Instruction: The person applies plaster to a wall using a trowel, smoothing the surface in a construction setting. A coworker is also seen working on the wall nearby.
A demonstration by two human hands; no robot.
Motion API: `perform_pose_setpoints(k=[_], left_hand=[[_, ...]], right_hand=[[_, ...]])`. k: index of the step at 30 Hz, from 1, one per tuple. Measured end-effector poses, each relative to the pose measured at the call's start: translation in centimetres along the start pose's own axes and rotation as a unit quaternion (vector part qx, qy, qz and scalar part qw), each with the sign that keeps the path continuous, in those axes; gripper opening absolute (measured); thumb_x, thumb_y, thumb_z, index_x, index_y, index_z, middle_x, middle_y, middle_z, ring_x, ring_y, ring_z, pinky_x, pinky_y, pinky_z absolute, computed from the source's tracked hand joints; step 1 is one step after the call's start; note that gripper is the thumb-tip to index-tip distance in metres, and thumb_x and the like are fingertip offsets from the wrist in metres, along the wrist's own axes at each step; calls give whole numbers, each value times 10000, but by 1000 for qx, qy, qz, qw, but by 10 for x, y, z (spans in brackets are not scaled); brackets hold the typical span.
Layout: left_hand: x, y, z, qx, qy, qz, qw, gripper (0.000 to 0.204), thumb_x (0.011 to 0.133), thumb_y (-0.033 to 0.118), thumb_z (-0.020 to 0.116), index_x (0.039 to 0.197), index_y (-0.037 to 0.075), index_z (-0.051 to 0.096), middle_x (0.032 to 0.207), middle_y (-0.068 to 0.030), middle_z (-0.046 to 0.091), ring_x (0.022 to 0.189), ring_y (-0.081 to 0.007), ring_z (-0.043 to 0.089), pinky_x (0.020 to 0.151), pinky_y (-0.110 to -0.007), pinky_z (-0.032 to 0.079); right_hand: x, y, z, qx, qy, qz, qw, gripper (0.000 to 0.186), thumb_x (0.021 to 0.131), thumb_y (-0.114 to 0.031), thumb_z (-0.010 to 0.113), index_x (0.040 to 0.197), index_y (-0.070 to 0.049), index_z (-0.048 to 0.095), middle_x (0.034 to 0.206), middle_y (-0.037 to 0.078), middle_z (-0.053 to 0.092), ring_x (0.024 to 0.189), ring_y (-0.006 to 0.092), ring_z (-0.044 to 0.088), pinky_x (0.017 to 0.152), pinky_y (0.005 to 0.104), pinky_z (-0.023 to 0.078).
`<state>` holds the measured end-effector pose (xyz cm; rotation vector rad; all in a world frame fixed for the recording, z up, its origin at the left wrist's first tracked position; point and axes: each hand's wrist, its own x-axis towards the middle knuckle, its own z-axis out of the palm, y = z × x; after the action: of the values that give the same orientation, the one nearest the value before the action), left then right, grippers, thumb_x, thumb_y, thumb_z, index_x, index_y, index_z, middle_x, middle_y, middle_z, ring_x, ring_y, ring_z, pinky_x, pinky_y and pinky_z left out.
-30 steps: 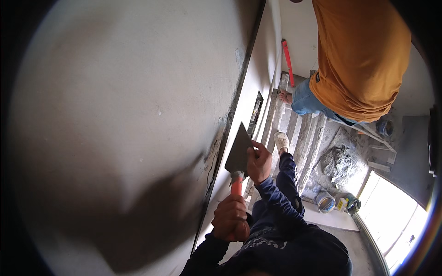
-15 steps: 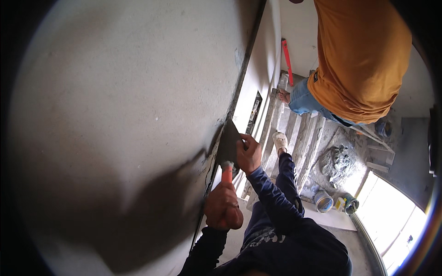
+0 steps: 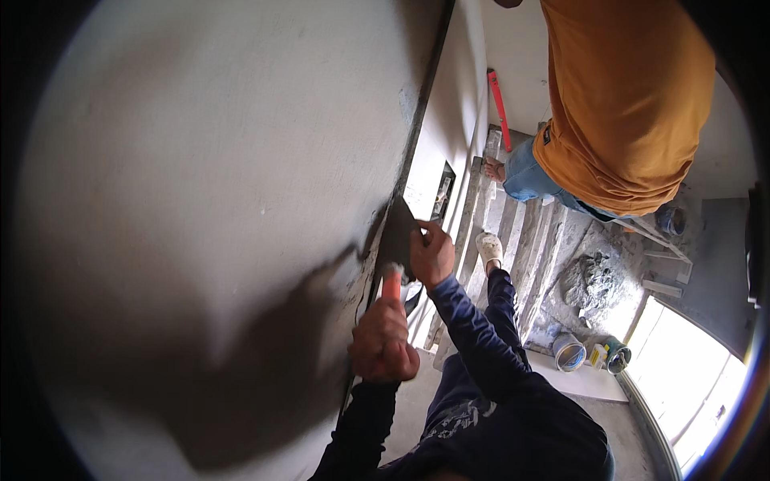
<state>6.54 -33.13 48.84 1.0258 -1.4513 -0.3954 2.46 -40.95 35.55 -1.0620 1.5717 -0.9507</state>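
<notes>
dark grey metal forms the flat blade of the trowel (image 3: 396,239), which narrows to a point and joins an orange-red handle (image 3: 391,286) at a pale collar. around it, the grey wall (image 3: 200,160) fills the left side, a shadow across its lower part; beyond the blade is a small recessed box (image 3: 443,192). a person in an orange shirt (image 3: 626,104) stands past the wooden planks (image 3: 525,240), near a red bar (image 3: 499,111), with a heap of grey mortar (image 3: 592,282) and two buckets (image 3: 569,353) off to the right. the trowel lies at the wall's edge, tip away from the wearer; its handle is clenched in the left hand (image 3: 384,341), while the right hand (image 3: 433,255) rests bent fingers at the blade's right edge, whether pinching i cannot tell, hiding part of it.
</notes>
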Motion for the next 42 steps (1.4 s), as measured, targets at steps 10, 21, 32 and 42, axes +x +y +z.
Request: perform_pose_setpoints(k=[10, 21, 32, 42], left_hand=[[5, 1, 8, -11, -25, -1, 1000, 209, 827, 67, 441, 633, 32, 370, 507, -74, 440, 456, -175, 420, 548, -429, 471], [19, -5, -5, 16, -46, -29, 998, 303, 859, 144, 478, 580, 46, 408, 499, -54, 435, 471, -183, 454, 768, -528, 536], [24, -40, 8, -74, 71, 62, 993, 190, 752, 32, 460, 569, 0, 422, 513, -115, 482, 433, -230, 494, 482, -394, 503], [19, -27, 22, -26, 25, 48, 998, 192, 761, 40, 460, 581, 0, 407, 501, -94, 457, 436, -216, 488, 559, -433, 513]], right_hand=[[-10, 4, -5, 30, -11, 29, 999, 259, 832, -219, 606, 1009, -42, 675, 634, 153, 648, 579, 304, 650, 572, 402, 501], [-8, 1, 14, 44, 20, 37, 998, 239, 849, -224, 600, 986, -44, 678, 589, 132, 618, 505, 275, 602, 511, 384, 446], [31, -13, 8, 10, 37, 14, 999, 241, 833, -198, 611, 993, -32, 684, 602, 126, 638, 547, 253, 637, 542, 383, 475], [29, 3, 3, 6, 35, -11, 999, 218, 833, -223, 623, 973, -76, 704, 690, 153, 670, 634, 314, 667, 623, 394, 523]])
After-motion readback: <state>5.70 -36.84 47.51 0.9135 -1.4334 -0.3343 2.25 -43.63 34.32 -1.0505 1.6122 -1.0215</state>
